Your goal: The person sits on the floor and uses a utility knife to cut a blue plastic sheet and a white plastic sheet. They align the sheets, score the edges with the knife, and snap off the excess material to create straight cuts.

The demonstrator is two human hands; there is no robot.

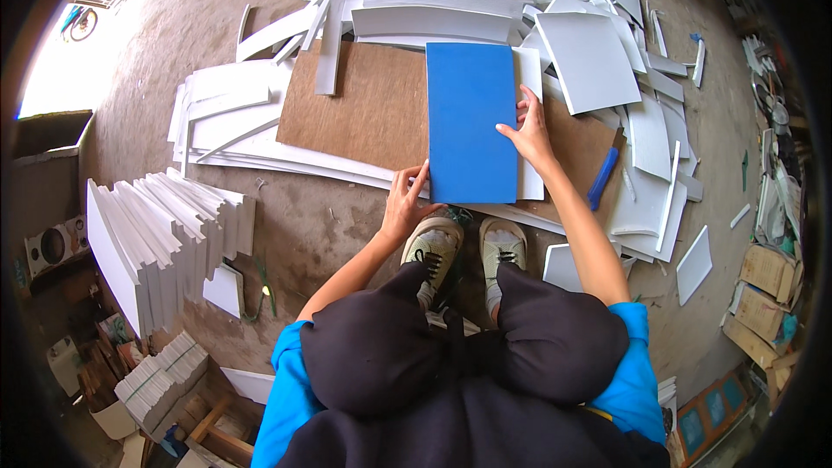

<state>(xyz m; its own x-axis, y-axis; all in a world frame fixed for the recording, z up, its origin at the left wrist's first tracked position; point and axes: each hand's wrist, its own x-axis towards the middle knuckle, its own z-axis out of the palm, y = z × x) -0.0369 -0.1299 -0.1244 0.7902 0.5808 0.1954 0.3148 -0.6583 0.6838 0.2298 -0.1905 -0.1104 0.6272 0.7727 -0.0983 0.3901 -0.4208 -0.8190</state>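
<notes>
From where I stand, a person sits low over the work, a shoe (434,245) planted on either side of the middle, right by the near edge of a blue board (472,121). That board lies long way out from the person, across a brown wooden sheet (364,104), with a white panel (529,78) showing from under its right side.

The left hand (406,202) is at the board's near left corner, fingertips against the edge; I can't tell whether it grips or only steadies. The right hand (530,132) is spread open farther up the right side, thumb on the blue face and fingers over the white panel, not closed around anything.

To the right of that hand, a knife with a blue handle (604,178) rests at the right end of the wooden sheet. White offcuts (438,24) are heaped along the far side and down the right, one broad white piece (589,61) tilted on top. On the left, a row of white slabs (165,247) leans together on the floor (303,225), and nearer, a smaller tied bundle (165,373) sits beside some wood.
</notes>
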